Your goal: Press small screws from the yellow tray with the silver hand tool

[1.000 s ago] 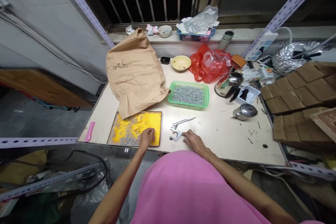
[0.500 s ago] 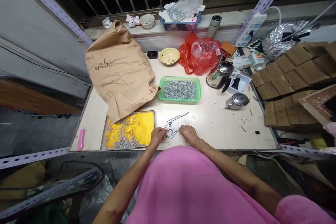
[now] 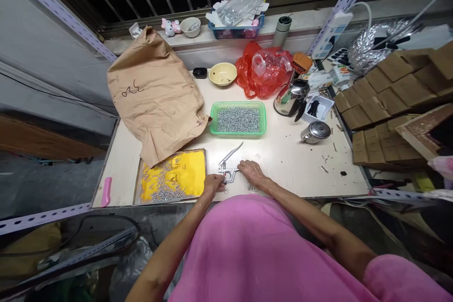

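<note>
One metal hand tool [image 3: 231, 170] held near front edge of pale table [image 3: 293, 170], right of yellow tray [image 3: 194, 174], upper lever raised. Head pinched by left hand [image 3: 213, 183]; handle end pinched by right hand [image 3: 252, 172]. Green basket [image 3: 238, 134] of metal pins [image 3: 238, 120] placed beyond.

The pale table [image 3: 283, 165] under the window is crowded at the back: a yellowish bowl [image 3: 221, 84], then a crumpled red bag [image 3: 244, 73]. A big paper bag [image 3: 159, 89] sprawls left, overlapping the yellow tray [image 3: 193, 165]. Mid-table sits a green basket [image 3: 238, 135], with a kettle [image 3: 285, 101] and metal mug [image 3: 314, 133] to its right. Near the left corner lies something pink [image 3: 106, 192].
</note>
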Available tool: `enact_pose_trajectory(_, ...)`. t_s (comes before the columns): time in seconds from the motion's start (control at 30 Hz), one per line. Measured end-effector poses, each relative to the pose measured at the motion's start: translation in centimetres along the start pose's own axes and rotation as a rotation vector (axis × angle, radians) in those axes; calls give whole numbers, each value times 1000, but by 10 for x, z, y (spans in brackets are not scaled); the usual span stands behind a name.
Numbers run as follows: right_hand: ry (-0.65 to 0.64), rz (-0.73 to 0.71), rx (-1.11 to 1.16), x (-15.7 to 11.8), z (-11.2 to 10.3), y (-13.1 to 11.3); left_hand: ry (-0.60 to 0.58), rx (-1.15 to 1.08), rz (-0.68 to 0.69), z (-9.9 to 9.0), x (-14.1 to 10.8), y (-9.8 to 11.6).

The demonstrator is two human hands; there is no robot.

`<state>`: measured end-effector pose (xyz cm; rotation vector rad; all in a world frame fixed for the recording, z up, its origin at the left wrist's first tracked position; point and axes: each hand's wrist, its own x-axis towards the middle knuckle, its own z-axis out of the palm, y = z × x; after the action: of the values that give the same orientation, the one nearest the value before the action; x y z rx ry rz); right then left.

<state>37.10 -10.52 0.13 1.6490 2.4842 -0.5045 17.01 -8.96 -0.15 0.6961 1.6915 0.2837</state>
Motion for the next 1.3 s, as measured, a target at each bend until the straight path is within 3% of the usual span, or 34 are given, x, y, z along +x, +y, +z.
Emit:
enact_pose_trajectory(0.23, -3, 23, 14, 1, 0, 0, 32, 34, -32, 7, -4, 7)
enact_pose_trajectory(0.43, 16, 31, 8, 0, 4, 0, -15, 76, -70, 5, -2, 9)
enact_pose_trajectory(0.67, 51, 41, 14, 1, 15, 1, 22, 214, 24, 5, 7, 4)
enact_pose_trajectory(0.9, 72, 47, 30, 1, 19, 1, -2, 53, -103, 6, 2, 7)
enact_pose_trajectory(1.1, 73, 46, 29, 0, 20, 0, 17, 193, -6, 10, 2, 6)
enact_pose_trajectory(1.3, 104, 75, 101, 3, 8, 0, -6, 168, -17, 9, 1, 5)
